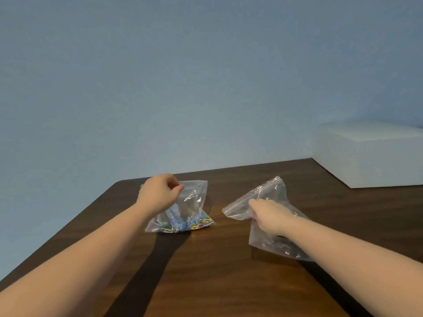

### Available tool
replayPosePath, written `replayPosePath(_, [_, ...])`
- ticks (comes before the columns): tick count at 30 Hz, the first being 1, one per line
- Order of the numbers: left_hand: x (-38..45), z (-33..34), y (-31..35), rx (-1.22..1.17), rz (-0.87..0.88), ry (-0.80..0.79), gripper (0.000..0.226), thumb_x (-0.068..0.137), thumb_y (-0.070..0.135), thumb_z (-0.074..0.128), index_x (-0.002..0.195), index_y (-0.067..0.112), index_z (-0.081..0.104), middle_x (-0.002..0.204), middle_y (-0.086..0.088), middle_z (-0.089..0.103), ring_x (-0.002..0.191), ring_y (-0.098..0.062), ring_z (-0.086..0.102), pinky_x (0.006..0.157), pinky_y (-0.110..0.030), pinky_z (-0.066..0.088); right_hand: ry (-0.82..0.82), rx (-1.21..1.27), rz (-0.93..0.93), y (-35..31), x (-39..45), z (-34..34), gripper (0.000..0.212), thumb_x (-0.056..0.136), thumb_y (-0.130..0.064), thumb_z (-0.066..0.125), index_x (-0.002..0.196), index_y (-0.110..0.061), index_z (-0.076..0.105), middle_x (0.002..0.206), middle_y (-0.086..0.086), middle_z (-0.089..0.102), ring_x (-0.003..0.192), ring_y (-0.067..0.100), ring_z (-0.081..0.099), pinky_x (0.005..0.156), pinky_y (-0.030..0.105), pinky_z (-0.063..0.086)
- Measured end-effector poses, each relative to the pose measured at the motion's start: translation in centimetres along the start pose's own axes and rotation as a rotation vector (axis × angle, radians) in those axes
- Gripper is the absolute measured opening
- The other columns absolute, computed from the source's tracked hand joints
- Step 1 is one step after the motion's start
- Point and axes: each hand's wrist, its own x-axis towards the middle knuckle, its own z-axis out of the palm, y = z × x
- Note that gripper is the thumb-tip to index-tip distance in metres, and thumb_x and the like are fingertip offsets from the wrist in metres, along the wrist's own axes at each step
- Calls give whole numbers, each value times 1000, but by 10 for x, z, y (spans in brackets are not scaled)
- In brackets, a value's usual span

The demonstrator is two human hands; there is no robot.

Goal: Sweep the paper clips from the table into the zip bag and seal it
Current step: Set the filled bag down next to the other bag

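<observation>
Two clear zip bags rest on the dark wooden table (206, 282). The left zip bag (194, 200) holds several coloured paper clips (199, 221) bunched at its bottom. My left hand (158, 193) pinches that bag's top left corner and holds it upright. The right zip bag (272, 193) has dark small items at its lower end, partly hidden by my forearm. My right hand (267, 216) grips it just below its zip strip, with the top edge tilted up to the right.
A white box (370, 154) stands at the table's back right corner against the blue wall. The table's far edge runs just behind the left bag, and its left edge slants down toward the near left.
</observation>
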Motion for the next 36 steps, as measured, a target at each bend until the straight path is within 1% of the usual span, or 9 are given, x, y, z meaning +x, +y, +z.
replayPosePath(2, [-13,5,25,-4,49,-74,17,83,34,59,84,18,65,79,3,64,76,-16,57,66,-29,43,48,96,100,2,-17,3,40,83,-52,46,92,-14,52,84,4,58,78,21,61,65,34,51])
replayPosePath(6, [-46,16,79,-22,173,-162,21,84,33,59,80,14,67,78,-2,66,77,-21,58,68,-30,45,315,276,25,19,-77,-20,13,91,-17,44,95,-23,34,78,1,50,69,21,51,54,32,40])
replayPosePath(9, [-80,34,123,-60,263,-209,20,84,31,59,84,14,68,80,-1,66,81,-21,60,73,-31,48,397,319,45,46,-136,-25,12,98,-21,38,105,-20,48,87,4,62,74,24,58,61,36,46])
replayPosePath(12, [-126,57,174,-110,376,-279,19,85,31,58,84,15,67,80,0,64,79,-19,60,70,-31,46,370,362,100,79,-208,-17,20,97,-28,42,109,-19,57,94,2,66,81,21,62,72,39,54])
replayPosePath(15, [-176,87,226,-163,492,-369,15,85,30,59,80,17,65,76,4,59,75,-16,53,70,-27,37,376,340,160,117,-282,8,12,96,-29,46,94,-23,56,80,0,64,73,18,60,68,38,51])
replayPosePath(23, [-285,195,323,-178,693,-663,19,86,32,56,86,16,66,87,-1,65,81,-18,58,72,-32,47,291,293,509,223,-387,143,19,95,-35,46,92,-19,57,80,-1,64,74,17,62,70,40,55])
replayPosePath(29, [-319,297,330,-121,632,-855,15,84,32,58,80,18,63,83,0,63,84,-22,59,73,-35,49,118,421,635,262,-386,277,15,93,-30,50,87,-22,40,81,-1,56,75,22,56,64,33,42])
replayPosePath(33, [-334,362,313,-115,540,-1018,15,83,30,57,74,18,61,80,-1,63,80,-23,60,72,-34,50,239,466,776,264,-365,342,12,86,-18,54,80,-12,45,67,-1,47,59,8,42,61,29,33])
replayPosePath(36, [-343,404,297,-121,485,-1109,18,84,28,56,69,19,60,77,-1,63,80,-24,61,72,-34,50,220,495,881,261,-359,400,16,84,-12,53,74,0,57,74,18,58,74,31,58,67,30,41])
